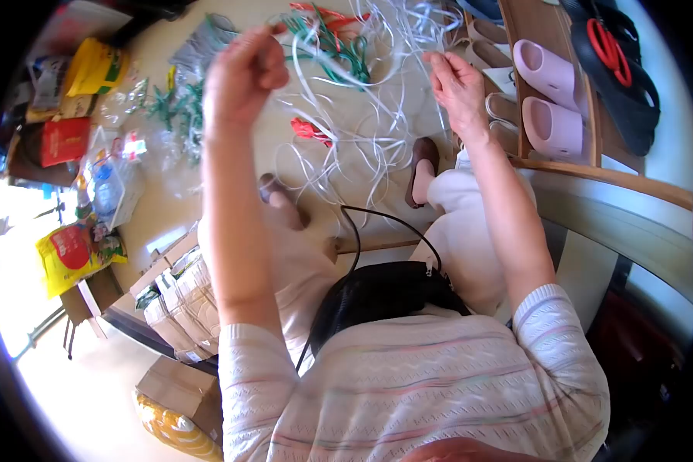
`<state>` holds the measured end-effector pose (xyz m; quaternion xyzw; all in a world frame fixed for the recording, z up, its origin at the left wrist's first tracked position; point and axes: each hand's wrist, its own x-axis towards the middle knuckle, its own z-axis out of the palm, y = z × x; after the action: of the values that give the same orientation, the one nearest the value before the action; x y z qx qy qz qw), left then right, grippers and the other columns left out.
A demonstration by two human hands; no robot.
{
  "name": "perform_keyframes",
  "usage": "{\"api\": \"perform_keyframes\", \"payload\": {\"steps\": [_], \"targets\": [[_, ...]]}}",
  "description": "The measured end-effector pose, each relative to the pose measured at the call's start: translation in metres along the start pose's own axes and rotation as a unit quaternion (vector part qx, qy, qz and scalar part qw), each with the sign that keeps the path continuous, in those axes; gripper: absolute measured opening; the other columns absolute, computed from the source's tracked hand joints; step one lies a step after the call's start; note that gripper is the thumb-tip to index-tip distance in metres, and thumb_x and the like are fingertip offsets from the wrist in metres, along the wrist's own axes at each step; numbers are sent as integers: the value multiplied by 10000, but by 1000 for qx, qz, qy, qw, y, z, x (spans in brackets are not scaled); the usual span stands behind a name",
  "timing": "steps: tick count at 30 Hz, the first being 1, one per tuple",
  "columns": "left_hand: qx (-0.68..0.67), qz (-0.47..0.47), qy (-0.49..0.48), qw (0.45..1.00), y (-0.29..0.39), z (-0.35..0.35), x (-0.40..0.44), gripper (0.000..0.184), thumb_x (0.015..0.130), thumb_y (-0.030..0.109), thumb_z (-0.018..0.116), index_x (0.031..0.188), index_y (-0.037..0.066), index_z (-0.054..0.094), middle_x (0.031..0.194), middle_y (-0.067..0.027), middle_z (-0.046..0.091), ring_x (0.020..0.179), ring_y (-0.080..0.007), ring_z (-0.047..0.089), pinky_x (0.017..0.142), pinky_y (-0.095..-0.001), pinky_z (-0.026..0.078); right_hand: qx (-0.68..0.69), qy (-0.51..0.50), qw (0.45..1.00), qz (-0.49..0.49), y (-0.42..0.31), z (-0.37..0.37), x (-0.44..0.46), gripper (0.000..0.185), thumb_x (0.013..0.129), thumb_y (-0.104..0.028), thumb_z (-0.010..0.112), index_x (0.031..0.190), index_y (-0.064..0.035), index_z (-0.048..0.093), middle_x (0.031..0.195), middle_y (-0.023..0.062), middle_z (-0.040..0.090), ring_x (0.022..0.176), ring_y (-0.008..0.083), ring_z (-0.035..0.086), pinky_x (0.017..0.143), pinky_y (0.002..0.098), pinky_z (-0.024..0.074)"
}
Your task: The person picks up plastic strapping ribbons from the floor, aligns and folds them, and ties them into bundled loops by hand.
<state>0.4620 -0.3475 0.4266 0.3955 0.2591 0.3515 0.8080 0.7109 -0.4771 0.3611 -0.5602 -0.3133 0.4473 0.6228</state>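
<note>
Raised at the upper left, my left hand (pixel 248 71) is closed in a pinch and slightly blurred. A white plastic strip (pixel 316 68) runs from its fingertips toward the middle. My right hand (pixel 460 91), fingers pressed together, pinches a thin white strip that hangs below the fingertips. Between and beyond the hands, a loose tangle of white strips (pixel 377 138) lies across the floor. Green strips (pixel 350 65) and red strips (pixel 335 17) are bunched at the top. A red knotted bundle (pixel 310 131) rests among the white loops.
Pink slippers (pixel 550 127) and red-handled scissors (pixel 610 52) are on the wooden shoe rack (pixel 593 165) at right. A black bag (pixel 385 296) sits on my lap. At left are a cardboard box (pixel 181 304), a water bottle (pixel 106 189) and yellow packages (pixel 65 254).
</note>
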Motion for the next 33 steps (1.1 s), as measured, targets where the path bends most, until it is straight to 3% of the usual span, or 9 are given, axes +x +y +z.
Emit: {"api": "perform_keyframes", "payload": {"steps": [7,9,11,14,15,19,28,31,33], "targets": [[177,233,-68,954,127,66,-116,308,939,186,352,1101,-36,492,627,0,354,473,-72,296,498,-219,266,143,-20,989,24,-19,1,-23,176,848,-209,581,877,-36,593,538,-58,392,416,27,304,368,170,216],[195,265,-137,934,143,88,-146,267,894,191,476,1072,-4,516,708,-84,548,556,-172,509,485,-258,417,180,-71,981,34,-41,-5,-36,187,857,-209,565,893,-27,587,557,-35,416,439,48,341,398,186,265],[220,346,77,909,135,124,-164,195,910,163,450,981,10,548,548,-8,450,408,-74,355,370,-187,267,209,-116,971,22,-65,-6,-49,196,863,-215,552,902,-25,585,567,-25,422,458,61,365,421,197,295],[247,369,31,895,136,130,-187,212,901,198,475,983,19,553,601,-15,485,427,-77,371,380,-194,279,233,-188,954,8,-113,12,-81,220,869,-232,539,916,-22,585,616,9,496,492,89,423,445,212,327],[277,332,117,894,133,134,-196,290,916,171,422,1097,-31,526,661,-21,494,495,-63,384,464,-189,278,239,-200,950,7,-125,22,-94,221,869,-233,539,918,-22,586,627,16,514,497,93,437,444,213,332],[380,265,43,885,87,155,-230,260,887,193,491,1013,-9,596,601,2,508,491,-44,416,441,-170,306,233,-253,938,32,-147,47,-135,221,891,-223,480,954,-29,567,844,115,635,721,202,630,528,270,485],[325,55,-50,943,-55,148,-267,227,885,171,507,969,-11,614,580,13,501,467,-35,405,426,-171,330,440,-242,862,73,-133,35,-174,231,915,-201,398,1000,-20,514,956,207,603,882,301,610,746,438,511],[396,-14,-93,913,-72,127,-272,231,873,175,517,958,-17,614,603,-8,535,516,-58,474,492,-192,395,440,-221,870,-11,-138,12,-171,190,897,-189,459,1001,-50,538,725,22,550,567,119,505,532,268,416],[432,-5,-99,896,-89,101,-267,222,855,153,530,985,-9,607,700,-28,576,613,-78,524,578,-210,428,404,-146,903,-7,-154,6,-186,167,886,-208,482,981,-78,527,592,-46,412,435,52,316,421,212,243]]}}
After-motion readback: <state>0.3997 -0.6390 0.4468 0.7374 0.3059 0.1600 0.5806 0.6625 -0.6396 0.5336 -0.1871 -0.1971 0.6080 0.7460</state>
